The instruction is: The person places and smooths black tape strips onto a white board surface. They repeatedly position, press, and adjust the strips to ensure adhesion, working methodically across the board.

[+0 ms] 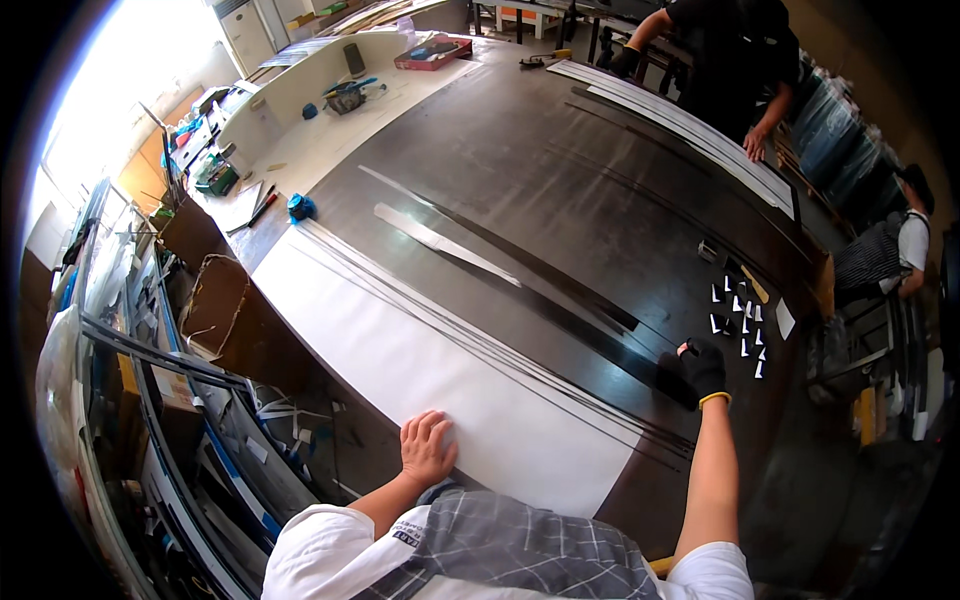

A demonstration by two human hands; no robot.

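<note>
The white sheet (400, 350) lies flat along the person's side of the table (480, 140). The left hand (428, 447) rests palm down on its near edge, fingers loosely spread, gripping nothing; if that light contact slips or the body leans in, the sheet could skew or crease. The right hand (705, 370), in a black glove, is beyond the sheet's right end with fingers bent; I cannot tell whether its grip pinches anything. A sleeve or forearm crossing low could snag the thin strips running along the sheet's far edge and knock them out of line. Farther beyond the sheet, a broad dark strip (575, 292) could be pushed askew by a careless reach. Small black-and-white pieces (744, 347) stand just past the glove, easily scattered by an elbow. Farthest from the sheet, a co-worker (735, 60) handles long pale strips (690, 125), which might swing into the pieces.
</note>
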